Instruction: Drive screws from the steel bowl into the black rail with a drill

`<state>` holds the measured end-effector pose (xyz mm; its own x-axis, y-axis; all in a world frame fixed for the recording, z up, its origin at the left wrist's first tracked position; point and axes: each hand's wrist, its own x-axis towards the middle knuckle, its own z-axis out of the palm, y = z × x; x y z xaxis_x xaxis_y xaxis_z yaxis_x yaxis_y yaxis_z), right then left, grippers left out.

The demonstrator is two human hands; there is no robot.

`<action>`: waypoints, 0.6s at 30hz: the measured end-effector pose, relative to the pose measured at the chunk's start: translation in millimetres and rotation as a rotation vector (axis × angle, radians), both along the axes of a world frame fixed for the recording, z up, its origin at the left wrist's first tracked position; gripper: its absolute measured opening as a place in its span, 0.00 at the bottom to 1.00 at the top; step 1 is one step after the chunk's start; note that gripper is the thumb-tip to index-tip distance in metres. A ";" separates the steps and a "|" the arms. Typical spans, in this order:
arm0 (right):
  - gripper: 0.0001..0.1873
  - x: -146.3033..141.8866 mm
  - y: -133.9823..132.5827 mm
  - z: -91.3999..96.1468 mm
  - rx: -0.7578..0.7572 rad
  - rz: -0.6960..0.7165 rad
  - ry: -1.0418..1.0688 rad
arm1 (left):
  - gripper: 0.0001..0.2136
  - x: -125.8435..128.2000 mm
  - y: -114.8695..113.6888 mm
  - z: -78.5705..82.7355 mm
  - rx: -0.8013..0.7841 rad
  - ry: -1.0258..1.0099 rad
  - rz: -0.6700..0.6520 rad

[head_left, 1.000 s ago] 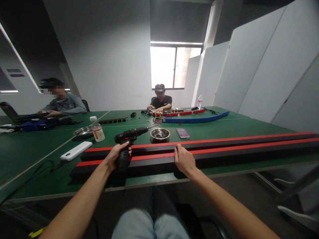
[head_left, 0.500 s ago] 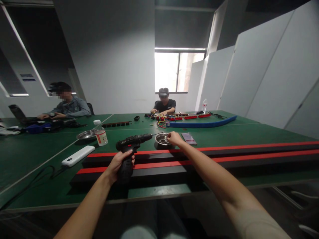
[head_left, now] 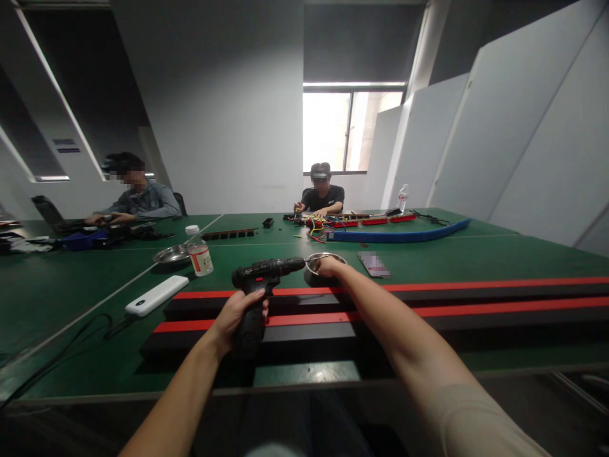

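Observation:
My left hand is wrapped round the grip of a black cordless drill, held above two long black bars with red tops. The drill points right, and its thin bit reaches the edge of a small metal bowl. Inside that bowl are the fingers of my right hand, bunched together and pointing down. Whatever they pinch is hidden by the hand and the rim. The nearer bar and the farther bar lie side by side across the table, under my right forearm.
A phone lies right of the bowl. To the left are a bottle, a metal dish and a white power bank with a cable. Farther off lie a blue strip and wires. Two people sit across the table.
My right hand has gone lower, from the bowl's right rim down into the bowl. The drill stays in my left hand. The whole view has shifted slightly.

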<state>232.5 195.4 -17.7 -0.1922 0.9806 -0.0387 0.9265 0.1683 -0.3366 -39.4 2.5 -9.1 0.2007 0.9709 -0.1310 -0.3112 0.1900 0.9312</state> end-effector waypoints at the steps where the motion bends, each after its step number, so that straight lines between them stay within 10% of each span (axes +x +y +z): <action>1: 0.07 1.1 0.3 0.4 -0.020 0.002 -0.020 | 0.11 -1.1 1.1 -1.9 0.006 -0.002 -0.005; 18: 0.14 22.3 -15.4 6.7 0.120 -0.130 0.155 | 0.10 1.5 -1.9 1.2 0.012 -0.036 0.022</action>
<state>254.8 179.9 -11.0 -0.0587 0.9932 0.1003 0.8817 0.0987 -0.4614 -37.9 0.6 -7.9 0.1838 0.9766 -0.1119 -0.3488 0.1712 0.9214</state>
